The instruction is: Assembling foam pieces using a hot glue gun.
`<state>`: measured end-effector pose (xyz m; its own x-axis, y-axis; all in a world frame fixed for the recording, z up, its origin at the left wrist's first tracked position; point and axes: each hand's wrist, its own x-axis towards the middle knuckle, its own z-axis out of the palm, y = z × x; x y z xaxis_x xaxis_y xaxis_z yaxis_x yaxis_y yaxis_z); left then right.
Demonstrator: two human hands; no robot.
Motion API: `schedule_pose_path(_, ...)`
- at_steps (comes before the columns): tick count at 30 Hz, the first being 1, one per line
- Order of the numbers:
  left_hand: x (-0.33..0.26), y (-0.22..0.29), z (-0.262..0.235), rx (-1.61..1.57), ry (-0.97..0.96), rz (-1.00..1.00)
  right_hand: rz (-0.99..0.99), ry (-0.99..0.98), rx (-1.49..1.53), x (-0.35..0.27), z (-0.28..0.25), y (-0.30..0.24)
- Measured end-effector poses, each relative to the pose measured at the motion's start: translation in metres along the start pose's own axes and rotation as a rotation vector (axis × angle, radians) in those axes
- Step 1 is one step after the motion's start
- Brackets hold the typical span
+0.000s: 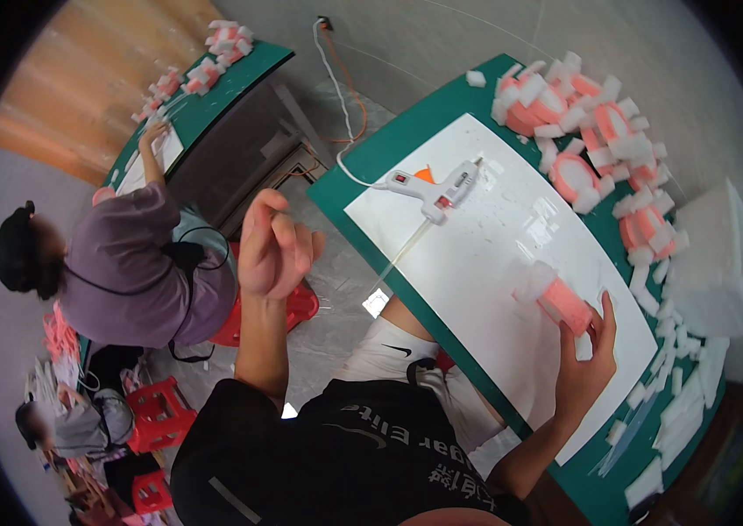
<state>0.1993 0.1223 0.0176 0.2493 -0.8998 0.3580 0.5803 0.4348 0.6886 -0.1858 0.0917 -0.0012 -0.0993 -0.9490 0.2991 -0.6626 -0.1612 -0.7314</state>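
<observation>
My right hand [586, 359] grips a pink foam block [566, 305] by its near edge, above the white board [485, 263]. Thumb and fingers meet the block's side, while one finger stretches out past it. White, blurred foam [531, 280] sits against the block's far left side. My left hand [275, 250] is raised off the table's left edge, fingers loosely bent and apart, with nothing visible in it. Nearest to it on the board lies a white hot glue gun [437, 193], a clear glue stick [410, 244] jutting from its back.
Pink foam pieces with white blocks [577, 180] crowd the green table's [354, 167] far right. White foam strips [682, 408] line its right side, beside a white foam stack [713, 263]. A white cord [343, 114] runs to the wall. A co-worker [139, 263] sits left.
</observation>
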Motion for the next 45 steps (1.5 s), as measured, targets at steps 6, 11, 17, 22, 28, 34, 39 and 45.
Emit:
schedule_pose_path(6,0.014,-0.026,0.008,0.208,-0.144,-0.056,-0.015,0.032,0.035,-0.003,-0.001,0.014)
schedule_pose_path(11,0.017,-0.066,0.053,0.64,-0.253,-0.237,-0.044,-0.011,-0.025,0.006,0.004,0.0)
schedule_pose_path(17,0.02,-0.127,0.095,0.899,-0.501,-0.211,-0.122,-0.014,-0.03,0.007,0.0,0.001)
schedule_pose_path(22,0.01,-0.14,0.098,0.838,-0.535,-0.264,-0.116,-0.026,-0.016,0.005,-0.001,0.004)
schedule_pose_path(28,0.007,-0.138,0.103,0.889,-0.544,-0.217,-0.076,-0.069,-0.005,0.005,0.0,0.003)
schedule_pose_path(34,0.008,-0.133,0.105,0.973,-0.607,-0.161,-0.079,-0.086,0.01,0.004,-0.003,0.004)
schedule_pose_path(39,0.015,-0.124,0.097,1.02,-0.51,-0.101,-0.101,-0.056,-0.016,0.006,-0.001,0.006)
schedule_pose_path(45,0.043,-0.063,0.033,0.308,-0.29,-0.147,-0.042,-0.093,0.017,0.013,-0.007,0.012)
